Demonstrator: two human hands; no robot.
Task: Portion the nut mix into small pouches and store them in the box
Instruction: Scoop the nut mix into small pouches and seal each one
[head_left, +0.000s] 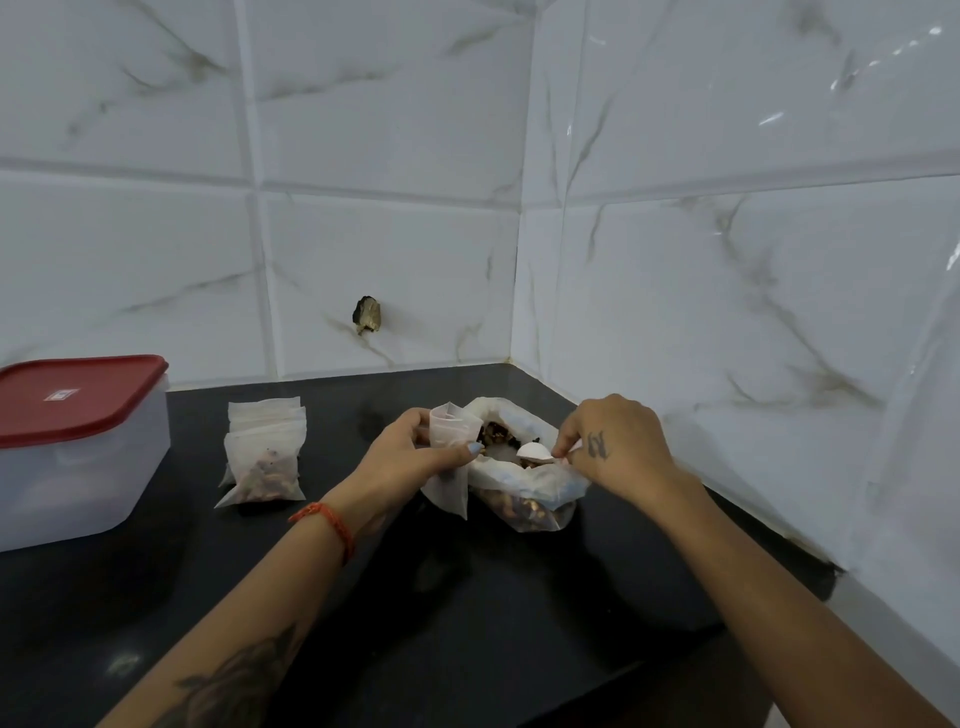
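A large clear bag of nut mix (524, 499) lies open on the black counter near the corner. My left hand (410, 457) grips a small empty translucent pouch (449, 431), held open just left of the bag's mouth. My right hand (613, 441) pinches a white spoon (535, 451) whose bowl sits inside the bag over the nuts. A filled pouch (262, 475) leans against a short stack of pouches (267, 418) to the left. The translucent box with its red lid (78, 397) on stands at the far left.
The black counter (467, 613) runs into a corner of white marble-look tiles, with walls close behind and to the right. A chipped hole (367, 314) marks the back wall. Bare counter lies in front of the bag and between my forearms.
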